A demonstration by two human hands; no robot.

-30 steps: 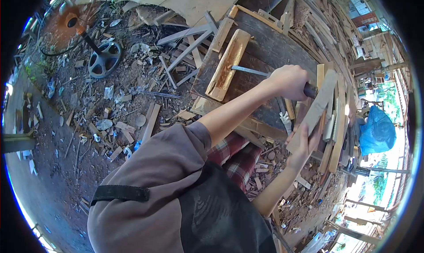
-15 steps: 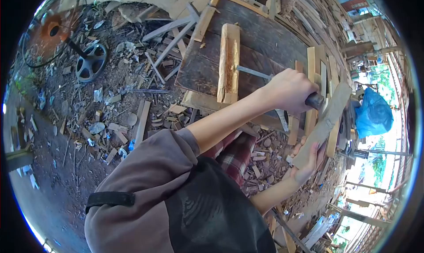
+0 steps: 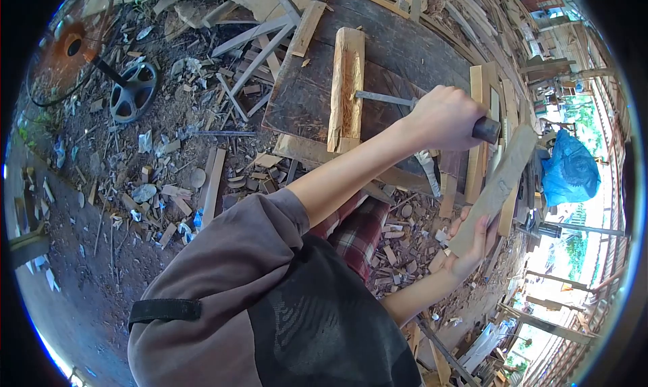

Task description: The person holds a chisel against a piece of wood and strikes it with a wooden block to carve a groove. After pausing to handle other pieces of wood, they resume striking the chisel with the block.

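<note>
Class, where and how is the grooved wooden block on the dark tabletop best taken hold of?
Probably at the end nearer the person, from above, fingers and thumb across its long sides. The grooved wooden block lies groove-up and is long and narrow; the chisel blade meets it around mid-length, away from that end.

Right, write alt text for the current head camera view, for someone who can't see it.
A person's left hand grips a chisel, its blade at the groove of a wooden block on a dark worktable, while the right hand holds a flat piece of wood. Wood scraps litter the ground.
</note>
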